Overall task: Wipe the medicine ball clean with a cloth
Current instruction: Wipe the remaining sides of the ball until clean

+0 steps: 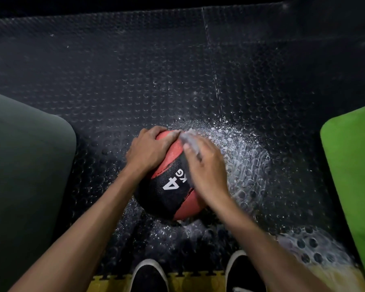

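A red and black medicine ball marked "4 KG" sits on the studded black floor mat in the middle of the view. My left hand grips the ball's upper left side, fingers curled over the red panel. On the ball's upper right side my right hand presses a pale grey cloth. The cloth shows past my fingertips and is blurred. The rest of the cloth is hidden under my hand.
White powdery dust is scattered on the black mat to the right of the ball and near my right foot. A dark green pad lies at the left, a bright green one at the right. My two black shoes stand at the bottom edge.
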